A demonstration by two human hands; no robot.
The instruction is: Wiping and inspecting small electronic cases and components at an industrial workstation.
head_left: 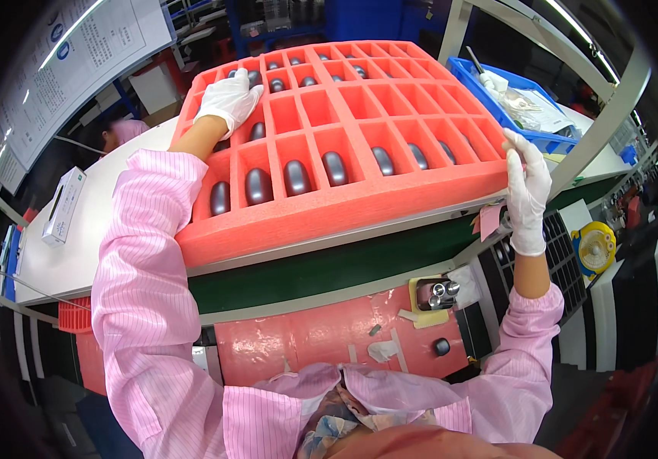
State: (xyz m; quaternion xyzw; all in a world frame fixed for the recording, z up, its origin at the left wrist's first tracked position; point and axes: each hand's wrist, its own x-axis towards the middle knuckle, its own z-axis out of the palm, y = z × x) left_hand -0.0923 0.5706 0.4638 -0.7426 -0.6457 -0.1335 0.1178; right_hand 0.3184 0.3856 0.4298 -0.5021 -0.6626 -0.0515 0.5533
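Observation:
A coral-red foam tray with rows of rectangular pockets rests on the white workbench, its near edge toward me. Dark, smooth oval pieces stand in several pockets, mostly along the nearest row and at the far left. My left hand, in a white glove, reaches over the tray's left side. Its fingers close around a dark oval piece in a far-left pocket; the fingertips are partly hidden. At the tray's right near corner, my right hand, also gloved, has bent fingers against the foam edge.
A blue bin with bags and papers stands beyond the tray's right side. A tissue-type box lies on the bench at left. Below, a red mat carries another dark oval piece and a small container of metal cylinders. A metal post rises at right.

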